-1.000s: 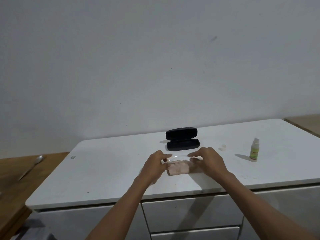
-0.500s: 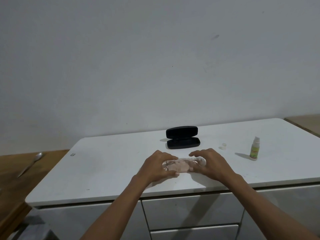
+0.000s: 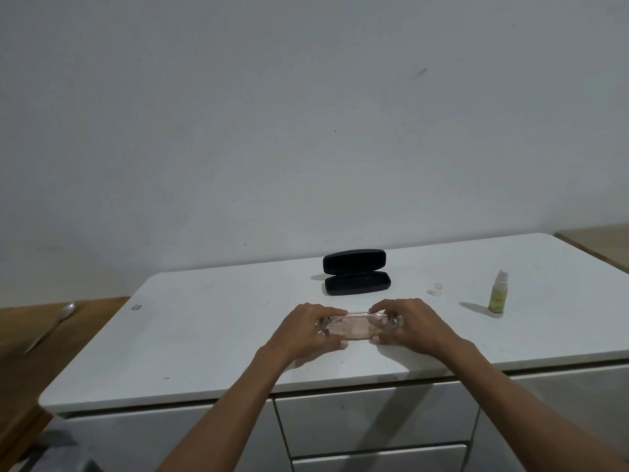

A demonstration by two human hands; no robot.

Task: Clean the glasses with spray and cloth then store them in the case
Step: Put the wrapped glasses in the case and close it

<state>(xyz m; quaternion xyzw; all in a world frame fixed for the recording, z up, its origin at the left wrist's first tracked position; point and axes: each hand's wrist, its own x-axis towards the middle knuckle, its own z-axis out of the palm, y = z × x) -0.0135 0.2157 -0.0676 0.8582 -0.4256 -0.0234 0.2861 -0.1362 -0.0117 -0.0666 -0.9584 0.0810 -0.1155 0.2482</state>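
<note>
- Covering both ends of the clear-framed glasses [image 3: 357, 318], the two hands hid the temples, and the transparent frame was hard to trace against the pinkish cloth [image 3: 350, 330] lying under it.
- Both forearms were cut off by the lower edge of the view, and the label on the spray bottle [image 3: 497, 296] was too small to read.
- Counted: one pair of glasses, one cloth, one black case [image 3: 355, 272] lying open, one spray bottle, one small clear cap [image 3: 436, 289], one spoon [image 3: 51, 327].
- The left hand [image 3: 306, 330] gripped the left end of the glasses with curled fingers; the right hand [image 3: 412, 325] gripped the right end likewise.
- The glasses sat near the front edge of the countertop [image 3: 204, 335], at its middle; the case lay behind them towards the back edge.
- The bottle stood upright towards the right edge, the cap between it and the case.
- The spoon lay on the wooden surface [image 3: 20, 369] beyond the left edge.
</note>
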